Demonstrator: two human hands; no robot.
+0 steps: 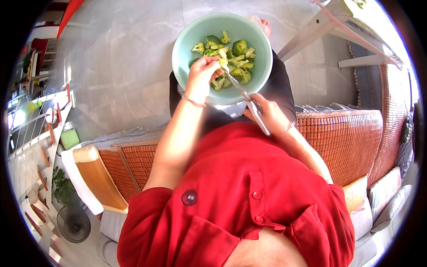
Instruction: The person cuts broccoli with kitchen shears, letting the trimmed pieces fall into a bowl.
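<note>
Broccoli [231, 55] fills mint bowl [187, 40]; hands cut one piece.

A home living room, by the look of it: pale polished floor tiles [124, 49], a sofa [347, 138] covered with a woven reddish-brown mat, a wooden armrest [95, 178] draped with a white cloth, cushions [373, 200] at the right edge. A white table [338, 22] with a lace-edged cloth standing near the sofa. A railing [40, 133] with orange trim, a potted plant [62, 187] and a floor fan [73, 222] at the left. Bright daylight across the tiles. A bowl [187, 53] of broccoli [227, 58] held on the lap, cut while seated
</note>
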